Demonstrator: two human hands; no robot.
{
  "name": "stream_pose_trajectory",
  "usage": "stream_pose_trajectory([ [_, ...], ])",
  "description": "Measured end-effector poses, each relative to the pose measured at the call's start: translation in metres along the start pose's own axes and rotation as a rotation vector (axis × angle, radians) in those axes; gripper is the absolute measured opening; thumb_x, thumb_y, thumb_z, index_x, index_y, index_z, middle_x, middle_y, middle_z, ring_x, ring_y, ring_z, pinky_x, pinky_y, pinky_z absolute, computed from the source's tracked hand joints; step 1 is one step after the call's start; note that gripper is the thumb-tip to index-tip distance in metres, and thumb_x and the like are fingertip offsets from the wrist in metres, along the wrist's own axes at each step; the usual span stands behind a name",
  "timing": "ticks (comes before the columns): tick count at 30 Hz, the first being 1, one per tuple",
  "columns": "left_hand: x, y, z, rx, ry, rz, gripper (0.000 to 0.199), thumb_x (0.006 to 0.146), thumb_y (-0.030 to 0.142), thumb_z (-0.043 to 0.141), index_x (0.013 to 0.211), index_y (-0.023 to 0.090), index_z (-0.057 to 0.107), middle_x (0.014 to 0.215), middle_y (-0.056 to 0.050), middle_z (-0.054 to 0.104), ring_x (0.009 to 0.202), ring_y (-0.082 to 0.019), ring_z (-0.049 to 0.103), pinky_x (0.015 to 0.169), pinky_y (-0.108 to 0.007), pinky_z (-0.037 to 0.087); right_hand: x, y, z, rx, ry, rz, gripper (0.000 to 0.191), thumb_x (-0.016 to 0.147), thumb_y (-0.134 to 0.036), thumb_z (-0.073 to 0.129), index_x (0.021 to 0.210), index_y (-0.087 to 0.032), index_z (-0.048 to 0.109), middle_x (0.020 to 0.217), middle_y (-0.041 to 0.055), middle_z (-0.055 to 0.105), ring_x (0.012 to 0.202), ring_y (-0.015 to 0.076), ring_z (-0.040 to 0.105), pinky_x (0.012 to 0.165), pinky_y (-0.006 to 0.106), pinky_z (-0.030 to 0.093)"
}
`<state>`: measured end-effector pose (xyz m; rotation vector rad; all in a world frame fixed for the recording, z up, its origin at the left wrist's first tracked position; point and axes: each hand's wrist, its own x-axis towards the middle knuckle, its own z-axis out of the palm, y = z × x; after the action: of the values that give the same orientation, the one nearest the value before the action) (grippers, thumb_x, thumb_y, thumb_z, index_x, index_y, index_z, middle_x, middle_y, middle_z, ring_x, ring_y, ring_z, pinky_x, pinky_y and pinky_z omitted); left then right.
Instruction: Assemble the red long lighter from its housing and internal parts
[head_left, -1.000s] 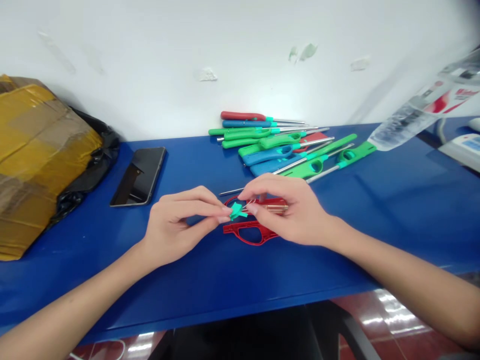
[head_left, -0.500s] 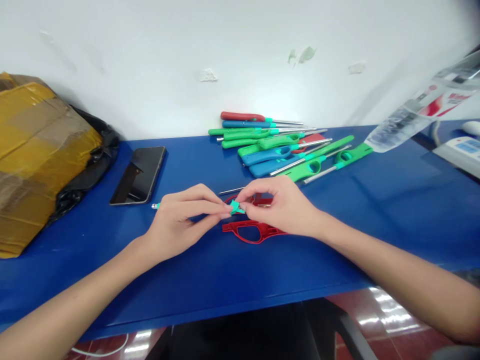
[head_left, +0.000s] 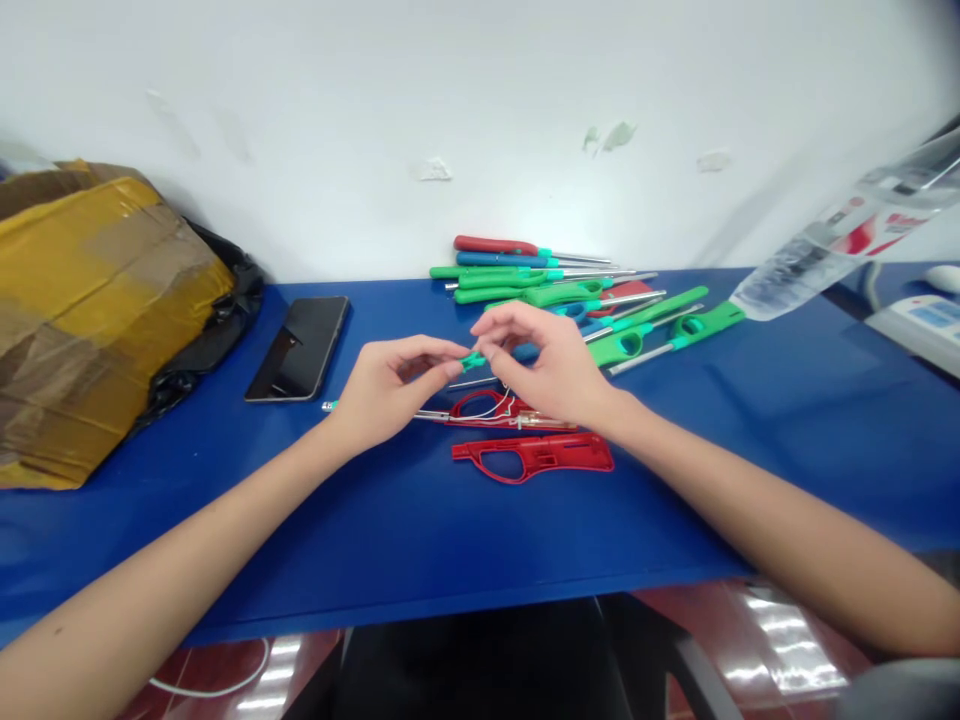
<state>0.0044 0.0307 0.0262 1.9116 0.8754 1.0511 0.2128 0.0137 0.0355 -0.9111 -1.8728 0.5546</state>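
Observation:
Between the fingertips of my left hand (head_left: 386, 392) is a small green plastic piece (head_left: 472, 362), held just above the table. My right hand (head_left: 544, 360) is pinched at the piece's right end, its fingers partly covering it. Below my hands lies an opened lighter: one red handle half (head_left: 487, 406) has thin white wires, a metal rod and inner parts in it. The other red handle half (head_left: 555, 455) lies nearer the table's front edge, inside facing up. My left hand covers part of the metal rod, whose tip (head_left: 328, 406) shows to its left.
Behind my hands is a pile of green, blue and red long-necked lighters (head_left: 540, 290). A phone (head_left: 298, 350) and a taped package (head_left: 105, 330) are on the left. A tilted clear bottle (head_left: 832, 240) and a white device (head_left: 919, 315) are at the right.
Both hands have lifted the green piece up and away from the red handle halves, so more of these shows. My view has shifted slightly.

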Motion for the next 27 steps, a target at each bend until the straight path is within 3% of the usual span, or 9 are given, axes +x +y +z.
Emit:
stream_pose_trajectory([
  [3, 0.012, 0.0, 0.0, -0.223, 0.042, -0.117, 0.022, 0.08, 0.031, 0.076, 0.094, 0.014, 0.076, 0.079, -0.004, 0.075, 0.07, -0.012, 0.066, 0.073, -0.026, 0.055, 0.004, 0.002, -0.003, -0.001, -0.01, -0.076, 0.017, 0.083, -0.013, 0.059, 0.099, -0.017, 0.065, 0.094, 0.0029, 0.072, 0.077, 0.0133, 0.066, 0.073, 0.028, 0.055],
  [6, 0.023, -0.001, 0.003, -0.421, -0.003, -0.173, 0.024, 0.076, 0.035, 0.08, 0.086, 0.014, 0.076, 0.07, -0.003, 0.072, 0.066, -0.011, 0.063, 0.07, -0.026, 0.054, 0.003, 0.004, -0.005, -0.052, -0.011, -0.113, 0.017, 0.084, -0.016, 0.063, 0.1, -0.018, 0.068, 0.094, 0.0031, 0.073, 0.076, 0.0136, 0.067, 0.073, 0.029, 0.056],
  [10, 0.026, 0.001, 0.01, -0.615, -0.031, -0.25, 0.025, 0.073, 0.036, 0.082, 0.083, 0.014, 0.075, 0.071, -0.001, 0.07, 0.063, -0.008, 0.061, 0.068, -0.024, 0.052, 0.0, 0.004, -0.007, -0.019, 0.157, -0.042, 0.014, 0.083, -0.027, 0.07, 0.094, -0.02, 0.068, 0.085, 0.0009, 0.074, 0.072, 0.0152, 0.07, 0.068, 0.03, 0.058],
  [12, 0.023, 0.003, 0.008, -0.605, -0.014, -0.268, 0.025, 0.073, 0.037, 0.082, 0.084, 0.015, 0.075, 0.072, -0.002, 0.07, 0.064, -0.009, 0.061, 0.068, -0.024, 0.052, -0.001, 0.006, -0.01, -0.062, 0.165, -0.033, 0.011, 0.085, -0.029, 0.068, 0.091, -0.02, 0.069, 0.085, 0.0015, 0.075, 0.073, 0.0158, 0.069, 0.07, 0.031, 0.058],
  [14, 0.019, 0.004, 0.0, -0.506, 0.018, -0.262, 0.026, 0.075, 0.038, 0.08, 0.086, 0.015, 0.075, 0.074, -0.003, 0.071, 0.066, -0.01, 0.062, 0.068, -0.025, 0.052, 0.0, 0.011, -0.014, -0.14, 0.105, -0.034, 0.01, 0.089, -0.027, 0.062, 0.091, -0.02, 0.07, 0.089, 0.0033, 0.075, 0.079, 0.0175, 0.07, 0.074, 0.033, 0.057],
  [17, 0.013, 0.003, -0.019, -0.285, 0.054, -0.221, 0.025, 0.078, 0.037, 0.078, 0.089, 0.015, 0.076, 0.074, -0.003, 0.072, 0.068, -0.011, 0.062, 0.07, -0.025, 0.052, 0.003, 0.023, -0.022, -0.3, -0.149, -0.066, 0.01, 0.088, -0.022, 0.062, 0.09, -0.021, 0.072, 0.094, 0.0045, 0.076, 0.089, 0.0214, 0.069, 0.085, 0.039, 0.054],
  [20, 0.009, 0.0, -0.035, -0.22, 0.053, -0.213, 0.023, 0.081, 0.036, 0.076, 0.091, 0.016, 0.075, 0.075, -0.003, 0.071, 0.07, -0.011, 0.062, 0.071, -0.025, 0.052, 0.006, 0.03, -0.036, -0.446, -0.358, -0.134, 0.021, 0.09, -0.017, 0.054, 0.097, -0.021, 0.073, 0.1, 0.006, 0.075, 0.097, 0.0238, 0.066, 0.09, 0.042, 0.051],
  [23, 0.007, -0.005, -0.042, -0.381, 0.034, -0.227, 0.022, 0.083, 0.034, 0.074, 0.098, 0.019, 0.073, 0.08, -0.002, 0.069, 0.072, -0.011, 0.061, 0.072, -0.025, 0.052, 0.003, 0.029, -0.05, -0.625, -0.385, -0.168, 0.022, 0.089, -0.019, 0.055, 0.101, -0.02, 0.074, 0.109, 0.0087, 0.072, 0.103, 0.0276, 0.062, 0.089, 0.044, 0.051],
  [27, 0.006, -0.008, -0.039, -0.629, -0.077, -0.261, 0.025, 0.084, 0.03, 0.072, 0.107, 0.021, 0.072, 0.082, -0.001, 0.064, 0.073, -0.011, 0.059, 0.072, -0.027, 0.052, -0.005, 0.024, -0.055, -0.781, -0.554, -0.091, 0.02, 0.088, -0.022, 0.061, 0.103, -0.019, 0.073, 0.106, 0.0094, 0.072, 0.097, 0.027, 0.066, 0.08, 0.039, 0.053],
])
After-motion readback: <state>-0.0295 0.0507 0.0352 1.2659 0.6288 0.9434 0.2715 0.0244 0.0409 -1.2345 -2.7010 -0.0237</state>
